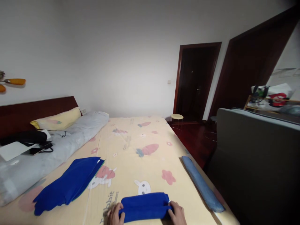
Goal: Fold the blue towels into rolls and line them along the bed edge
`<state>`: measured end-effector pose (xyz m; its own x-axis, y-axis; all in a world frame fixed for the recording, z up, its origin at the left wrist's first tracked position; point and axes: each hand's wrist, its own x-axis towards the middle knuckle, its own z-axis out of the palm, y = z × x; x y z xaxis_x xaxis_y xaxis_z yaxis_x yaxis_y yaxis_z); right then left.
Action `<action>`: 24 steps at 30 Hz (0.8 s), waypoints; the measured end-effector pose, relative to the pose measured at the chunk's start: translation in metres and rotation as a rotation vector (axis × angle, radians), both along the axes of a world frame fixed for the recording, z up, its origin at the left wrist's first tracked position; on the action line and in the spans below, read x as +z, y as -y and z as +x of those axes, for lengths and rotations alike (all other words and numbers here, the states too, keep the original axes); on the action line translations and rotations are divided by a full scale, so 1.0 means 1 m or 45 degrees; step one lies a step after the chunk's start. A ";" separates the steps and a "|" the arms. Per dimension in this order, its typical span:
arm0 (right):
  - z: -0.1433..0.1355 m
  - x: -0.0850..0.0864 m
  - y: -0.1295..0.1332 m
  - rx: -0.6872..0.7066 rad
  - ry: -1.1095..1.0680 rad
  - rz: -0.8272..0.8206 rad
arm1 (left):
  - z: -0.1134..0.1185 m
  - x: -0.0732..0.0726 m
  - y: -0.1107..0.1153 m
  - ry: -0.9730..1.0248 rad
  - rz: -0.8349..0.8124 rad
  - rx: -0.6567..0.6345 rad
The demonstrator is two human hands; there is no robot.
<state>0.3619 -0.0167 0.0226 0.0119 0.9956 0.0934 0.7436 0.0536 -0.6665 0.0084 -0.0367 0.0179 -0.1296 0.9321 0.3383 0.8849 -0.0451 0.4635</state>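
Observation:
A blue cloth [144,206], folded into a long narrow bundle, lies near the front edge of the bed. My left hand [116,215] grips its left end, with the thumb and fingers pinched around the fabric. At the opposite end my right hand [177,213] holds it the same way. To the left is a second blue cloth [70,179], spread in a flatter shape with a small white tag at its upper corner. A narrow strip of folded denim [201,182] rests along the bed's right side.
The bed [126,175] has a pale yellow rabbit-and-carrot sheet. A grey quilt [70,147], a yellow pillow [58,120] and black electronics [41,148] lie at the left. A dark panel [253,162] stands at the right, with a round stool [176,117] beyond the bed.

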 end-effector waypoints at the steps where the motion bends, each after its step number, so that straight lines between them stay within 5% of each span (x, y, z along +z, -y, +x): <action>1: -0.002 -0.001 -0.003 -0.027 -0.025 -0.023 | -0.001 0.002 -0.002 0.033 -0.020 0.023; 7: -0.008 -0.006 -0.021 -0.144 0.058 0.063 | 0.001 0.005 -0.019 0.003 -0.250 0.184; 11: -0.010 -0.005 -0.024 -0.189 0.221 0.151 | 0.007 -0.005 -0.024 -0.179 -0.194 0.320; 14: -0.023 0.002 -0.018 -0.070 0.246 0.255 | 0.019 -0.011 -0.023 -0.241 -0.071 0.155; 19: -0.067 0.012 -0.005 0.469 0.270 0.217 | 0.066 -0.023 -0.021 -0.260 -0.048 -0.332; 24: -0.076 -0.001 -0.004 0.618 0.301 0.066 | 0.086 -0.043 -0.019 -0.265 -0.221 -0.470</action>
